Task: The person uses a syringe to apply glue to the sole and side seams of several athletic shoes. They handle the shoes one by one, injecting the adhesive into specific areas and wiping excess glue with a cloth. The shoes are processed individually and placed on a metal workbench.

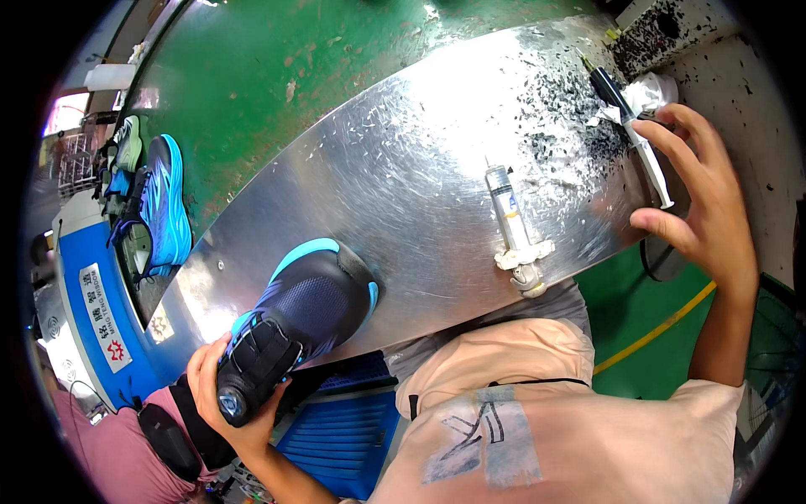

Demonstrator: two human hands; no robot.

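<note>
A dark blue running shoe point(323, 298) with a bright blue sole edge is held at its heel end by my left hand point(210, 378). Its toe rests over the metal table, and the fingers close around the heel and collar. At the table's far right lies a syringe point(642, 155) with a dark barrel and a white plunger. Beside it my right hand point(701, 189) is open, thumb and fingers spread around the plunger; whether the index fingertip touches it I cannot tell. A second, clear syringe point(507, 210), with whitish material wrapped about its lower end, lies nearer the middle.
The shiny metal table point(403, 193) carries dark flecks toward its right end. More shoes point(164, 206) stand at the left, by a blue-and-white machine point(101, 311). Another person in a pink top point(126, 454) is at lower left. Crumpled clear plastic point(651, 91) lies by the dark syringe.
</note>
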